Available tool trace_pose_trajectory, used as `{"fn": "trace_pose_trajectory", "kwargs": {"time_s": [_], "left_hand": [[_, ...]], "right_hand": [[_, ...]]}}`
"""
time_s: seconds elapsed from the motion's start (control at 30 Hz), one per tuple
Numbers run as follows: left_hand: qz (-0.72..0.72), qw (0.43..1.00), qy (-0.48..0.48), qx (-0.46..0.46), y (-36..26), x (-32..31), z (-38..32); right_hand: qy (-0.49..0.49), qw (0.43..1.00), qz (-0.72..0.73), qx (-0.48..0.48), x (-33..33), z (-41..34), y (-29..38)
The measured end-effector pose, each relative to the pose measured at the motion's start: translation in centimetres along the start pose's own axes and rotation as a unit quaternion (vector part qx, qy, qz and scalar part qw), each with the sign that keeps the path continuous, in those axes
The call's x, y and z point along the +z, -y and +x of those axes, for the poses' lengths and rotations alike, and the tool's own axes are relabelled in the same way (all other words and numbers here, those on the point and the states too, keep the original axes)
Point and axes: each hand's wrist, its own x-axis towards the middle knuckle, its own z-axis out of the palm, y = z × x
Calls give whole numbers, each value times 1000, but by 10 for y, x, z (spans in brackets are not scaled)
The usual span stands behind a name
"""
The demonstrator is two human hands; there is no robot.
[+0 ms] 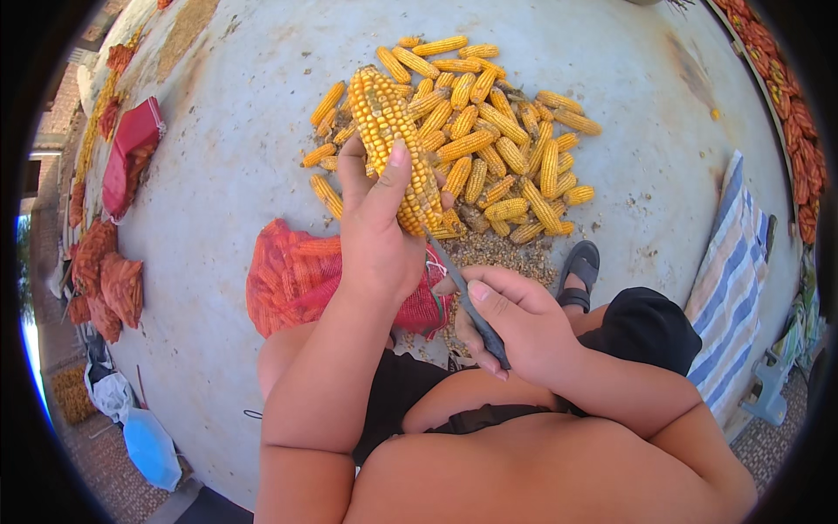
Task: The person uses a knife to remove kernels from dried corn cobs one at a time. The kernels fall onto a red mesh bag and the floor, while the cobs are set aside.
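Note:
My left hand (383, 209) grips a large ear of yellow corn (389, 131), tilted with its top pointing away from me. Patches of discoloured kernels run along its upper part. In my right hand (510, 314) lies a slim dark metal tool (476, 308), perhaps a pick or screwdriver, with its shaft angled up to the left. The tool's tip appears at or very near the lower end of the ear; I cannot tell whether it touches. Behind the hands, a heap of husked corn ears (497, 141) covers part of the concrete floor.
Beside my left leg sits a red mesh sack of corn (294, 275). Loose kernels (517, 259) are scattered before my sandalled foot (579, 272). More filled sacks (121, 288) stand at the left, and a striped woven sheet (730, 281) lies at the right. Stacked red sacks (785, 124) line the far right edge.

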Motion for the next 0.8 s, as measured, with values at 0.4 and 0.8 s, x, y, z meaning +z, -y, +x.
{"fn": "trace_pose_trajectory", "kwargs": {"time_s": [0.4, 0.8], "left_hand": [[23, 999, -21, 37, 0, -1, -1], [109, 991, -65, 44, 19, -2, 3]], "right_hand": [[-12, 999, -34, -36, 8, 0, -6], [-156, 740, -497, -426, -10, 18, -25]]}}
